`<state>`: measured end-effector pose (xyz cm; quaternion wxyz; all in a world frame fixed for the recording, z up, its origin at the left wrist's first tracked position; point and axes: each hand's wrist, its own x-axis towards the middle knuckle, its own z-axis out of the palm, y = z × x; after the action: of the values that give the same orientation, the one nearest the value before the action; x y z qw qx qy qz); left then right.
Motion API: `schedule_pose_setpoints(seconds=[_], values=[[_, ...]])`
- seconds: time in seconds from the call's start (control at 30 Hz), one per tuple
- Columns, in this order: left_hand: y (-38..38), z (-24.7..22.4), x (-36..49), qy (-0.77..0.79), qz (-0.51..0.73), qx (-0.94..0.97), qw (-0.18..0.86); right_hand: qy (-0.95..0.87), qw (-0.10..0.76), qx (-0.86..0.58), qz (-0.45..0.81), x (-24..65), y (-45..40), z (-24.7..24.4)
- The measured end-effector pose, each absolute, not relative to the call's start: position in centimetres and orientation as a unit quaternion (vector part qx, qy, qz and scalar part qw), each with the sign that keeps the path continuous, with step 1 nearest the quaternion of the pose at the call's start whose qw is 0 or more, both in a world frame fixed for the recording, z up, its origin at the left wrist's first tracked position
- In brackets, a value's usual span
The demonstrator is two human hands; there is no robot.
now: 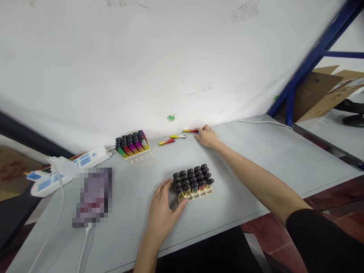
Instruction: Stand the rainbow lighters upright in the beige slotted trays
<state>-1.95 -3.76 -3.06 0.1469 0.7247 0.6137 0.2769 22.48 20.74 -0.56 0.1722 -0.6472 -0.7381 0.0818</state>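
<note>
A cream tray (196,195) full of upright lighters with black tops (194,185) stands near the table's front edge; several holes in its front row show no lighter. My left hand (163,208) rests at its left side, fingers and thumb spread around the corner. Near the wall, my right hand (207,136) has its fingertips at the black end of a red and yellow lighter (191,131). Left of that lie a yellow and white lighter (178,136) and another red and yellow lighter (166,141).
A second filled lighter tray (137,154) stands by the wall, left of the loose lighters. Further left are a white power strip (85,161), a pixelated device (95,197) and cables. Cardboard boxes (318,89) sit beyond the blue frame (290,102).
</note>
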Motion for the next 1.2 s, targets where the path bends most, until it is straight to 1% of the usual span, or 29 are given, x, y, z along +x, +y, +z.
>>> schedule_pose_setpoints(seconds=[0.13, 0.2, 0.23, 0.27, 0.37, 0.43, 0.5, 0.57, 0.7, 0.93, 1.2], values=[[-3.8, -3.0, -1.9, 0.619, 0.273, 0.721, 0.151, -0.731, 0.198, -0.647, 0.083, 22.7, 20.4, -1.1], [-3.7, -3.0, -2.0, 0.621, 0.271, 0.719, 0.152, -0.718, 0.238, -0.648, 0.087, 23.2, 19.2, -1.5], [-3.6, -3.0, -2.0, 0.622, 0.271, 0.718, 0.154, -0.704, 0.278, -0.645, 0.103, 23.5, 18.6, -1.7], [-3.6, -3.0, -2.0, 0.623, 0.272, 0.717, 0.156, -0.682, 0.335, -0.636, 0.135, 23.7, 17.9, -1.7], [-3.6, -3.0, -2.0, 0.626, 0.271, 0.712, 0.165, -0.584, 0.513, -0.558, 0.290, 24.3, 15.9, -1.6], [-3.6, -2.9, -2.0, 0.630, 0.268, 0.709, 0.171, -0.521, 0.568, -0.498, 0.398, 24.4, 14.7, -1.2], [-3.7, -2.9, -2.0, 0.635, 0.264, 0.704, 0.177, -0.476, 0.578, -0.464, 0.474, 24.2, 13.8, -0.7], [-3.8, -3.0, -2.1, 0.638, 0.261, 0.702, 0.179, -0.456, 0.562, -0.446, 0.527, 23.9, 13.1, -0.5], [-3.9, -3.0, -2.0, 0.646, 0.257, 0.697, 0.173, -0.417, 0.531, -0.436, 0.594, 23.3, 12.5, -0.3], [-4.0, -2.7, -1.9, 0.652, 0.243, 0.698, 0.170, -0.368, 0.538, -0.461, 0.603, 22.8, 12.3, 0.0], [-4.0, -3.2, -2.1, 0.638, 0.244, 0.716, 0.140, -0.361, 0.548, -0.454, 0.603, 22.7, 12.1, -0.2]])
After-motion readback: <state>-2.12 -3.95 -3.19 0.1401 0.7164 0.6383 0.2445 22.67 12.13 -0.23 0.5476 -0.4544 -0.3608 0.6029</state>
